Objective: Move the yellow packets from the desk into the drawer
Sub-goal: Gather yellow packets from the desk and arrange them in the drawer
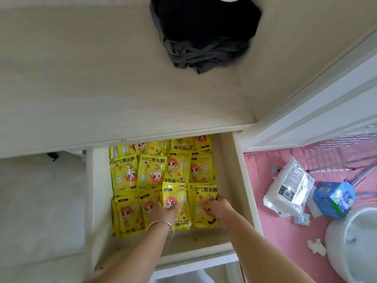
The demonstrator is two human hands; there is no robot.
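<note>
Rows of yellow packets (pixel 152 172) are laid flat inside the open drawer (pixel 242 180) beneath the desk (pixel 102 88). One packet is pinched by the left hand (pixel 161 211); another appears to be grasped by the right hand (pixel 218 209), though blur obscures its fingers.

both forearms reach forward and down. the left hand (pixel 162 211), a bangle on its wrist, and the right hand (pixel 217 208) lie palm-down, fingers slightly curled.
</note>
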